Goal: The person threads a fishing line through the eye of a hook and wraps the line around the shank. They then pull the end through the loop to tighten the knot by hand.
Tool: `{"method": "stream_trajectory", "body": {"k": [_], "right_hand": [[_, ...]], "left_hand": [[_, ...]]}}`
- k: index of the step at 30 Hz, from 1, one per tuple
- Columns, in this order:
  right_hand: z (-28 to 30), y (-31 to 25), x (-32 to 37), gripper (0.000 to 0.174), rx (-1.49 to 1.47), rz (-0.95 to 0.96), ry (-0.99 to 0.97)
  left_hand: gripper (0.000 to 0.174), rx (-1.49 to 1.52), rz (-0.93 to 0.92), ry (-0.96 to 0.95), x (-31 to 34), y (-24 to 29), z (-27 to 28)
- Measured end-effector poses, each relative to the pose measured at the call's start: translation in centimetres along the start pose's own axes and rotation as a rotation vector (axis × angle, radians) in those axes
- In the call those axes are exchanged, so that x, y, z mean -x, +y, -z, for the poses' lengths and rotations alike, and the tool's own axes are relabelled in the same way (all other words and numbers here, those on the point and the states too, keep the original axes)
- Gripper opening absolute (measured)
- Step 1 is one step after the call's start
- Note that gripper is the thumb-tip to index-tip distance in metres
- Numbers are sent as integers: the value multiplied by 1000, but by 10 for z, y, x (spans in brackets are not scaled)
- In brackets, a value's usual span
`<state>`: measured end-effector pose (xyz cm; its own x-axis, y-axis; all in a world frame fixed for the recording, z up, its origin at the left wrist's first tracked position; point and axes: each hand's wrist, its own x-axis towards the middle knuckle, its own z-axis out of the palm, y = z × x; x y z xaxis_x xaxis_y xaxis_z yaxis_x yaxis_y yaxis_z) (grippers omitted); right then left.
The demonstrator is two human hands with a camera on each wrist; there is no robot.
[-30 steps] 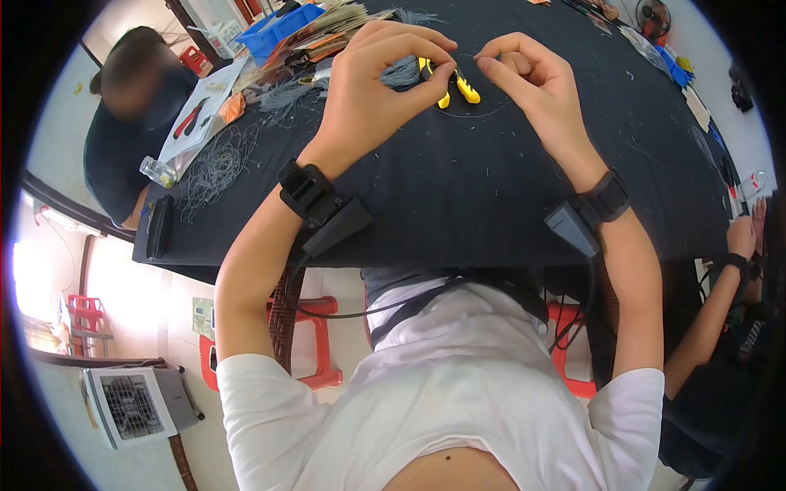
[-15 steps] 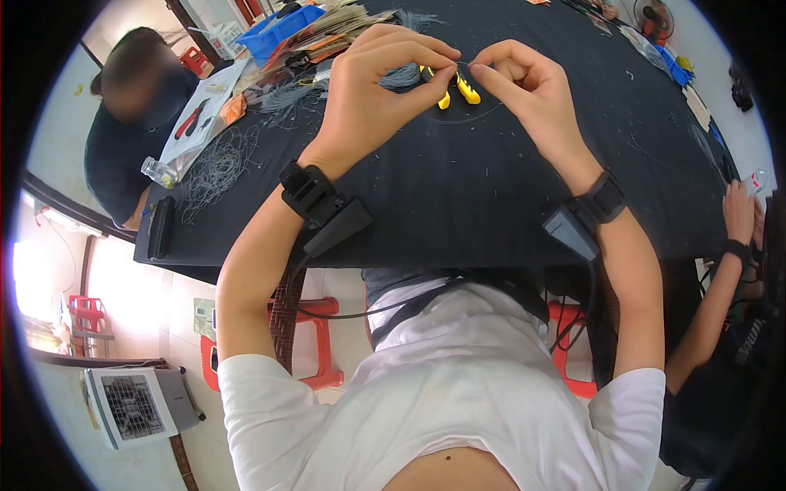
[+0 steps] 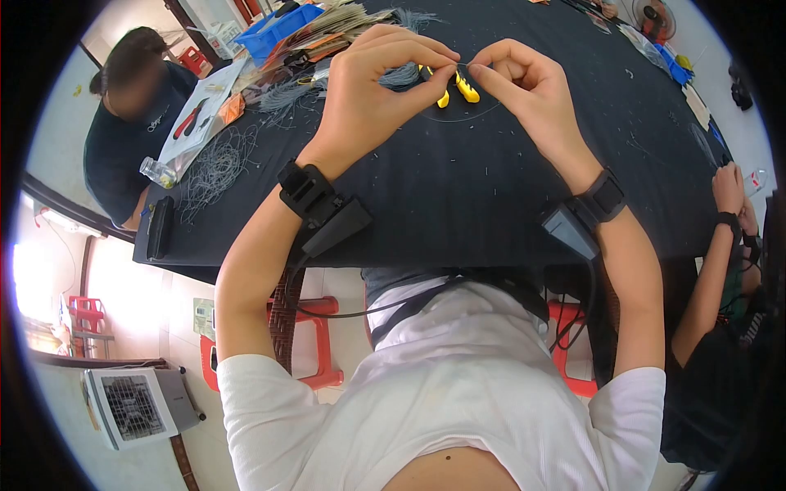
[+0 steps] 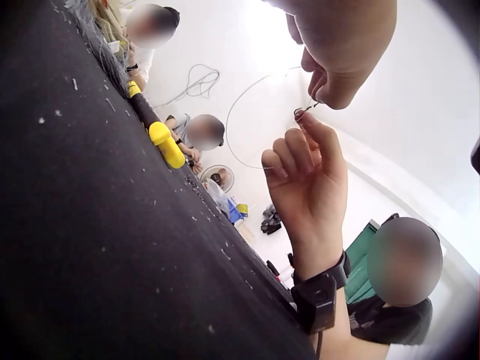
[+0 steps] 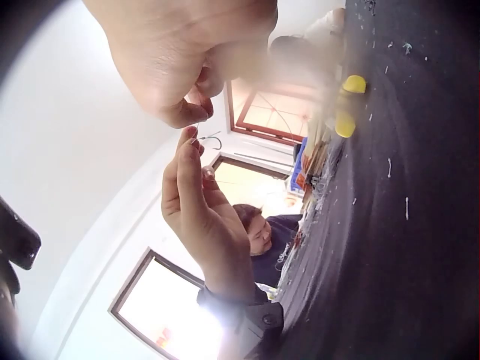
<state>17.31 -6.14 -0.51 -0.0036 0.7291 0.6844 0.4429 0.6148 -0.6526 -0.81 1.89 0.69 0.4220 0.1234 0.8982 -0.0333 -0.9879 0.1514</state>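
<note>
Thumb and forefinger of my left hand (image 3: pixel 372 78) pinch a small fish hook (image 5: pixel 215 141), its curved end jutting out past the fingertips. Close beside it, my right hand (image 3: pixel 528 94) pinches a thin, clear fishing line (image 4: pixel 228 124) between thumb and forefinger, the other fingers curled in. The line bows out in a wide loop between both hands, above the black-covered table (image 3: pixel 409 196). Beyond the hands on the cloth lie yellow-handled pliers (image 3: pixel 467 92), partly hidden by the left fingers in the head view.
Tangled grey line (image 3: pixel 217 172), a blue bin (image 3: pixel 278 37) and stacked paper packets (image 3: pixel 336 33) lie to the left. Red-handled pliers (image 3: pixel 190 119) rest on a white sheet near a seated person (image 3: pixel 123 139). Another person's arm (image 3: pixel 708 270) reaches in at the right.
My right hand has come slightly closer to the left, narrowing the gap between fingertips. The left hand stays nearly still. The hands of the person at right have shifted.
</note>
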Motion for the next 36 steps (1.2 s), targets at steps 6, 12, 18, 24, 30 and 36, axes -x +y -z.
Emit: {"method": "stream_trajectory", "body": {"k": [6, 12, 18, 24, 30, 36], "right_hand": [[0, -1, 0, 10, -13, 6, -3], [-3, 0, 2, 9, -86, -47, -38], [-6, -3, 4, 12, -141, -118, -18], [-10, 9, 8, 13, -325, -283, -48], [-18, 11, 11, 11, -632, -497, -109], [-22, 11, 12, 9, -510, -443, -119]], "left_hand": [[11, 15, 136, -86, 2, 5, 3], [14, 450, 462, -169, 9, -11, -2], [18, 480, 575, -115, 6, -1, 2], [20, 438, 525, -89, 7, -2, 0], [19, 346, 501, -102, 9, -8, -3], [15, 327, 522, -32, 6, -2, -4]]}}
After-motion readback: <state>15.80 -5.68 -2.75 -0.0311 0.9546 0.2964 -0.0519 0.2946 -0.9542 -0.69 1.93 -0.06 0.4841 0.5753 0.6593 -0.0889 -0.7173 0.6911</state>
